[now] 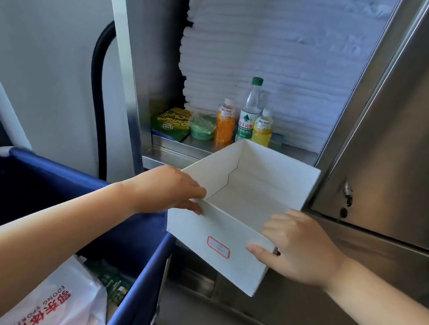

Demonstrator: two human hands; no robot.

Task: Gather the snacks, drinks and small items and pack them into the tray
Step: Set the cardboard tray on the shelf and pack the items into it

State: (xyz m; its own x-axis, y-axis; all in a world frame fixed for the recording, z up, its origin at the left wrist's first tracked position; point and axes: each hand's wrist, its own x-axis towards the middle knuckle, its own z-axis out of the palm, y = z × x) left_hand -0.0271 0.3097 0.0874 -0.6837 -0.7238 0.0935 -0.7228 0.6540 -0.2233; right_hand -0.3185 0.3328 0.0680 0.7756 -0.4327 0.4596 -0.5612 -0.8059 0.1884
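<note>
Tray (225,234) between both hands (empty) — gripped.

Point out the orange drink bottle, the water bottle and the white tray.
orange drink bottle (224,128), head view, on its orange body.
water bottle (246,123), head view, on its label.
white tray (215,233), head view, on its near wall.

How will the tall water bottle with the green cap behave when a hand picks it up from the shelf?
The water bottle stands tall and narrow, so a sideways nudge would probably tip it against the orange drink or yellow drink beside it. It looks full, so likely rather heavy. Its smooth clear plastic may be slightly slippery.
</note>
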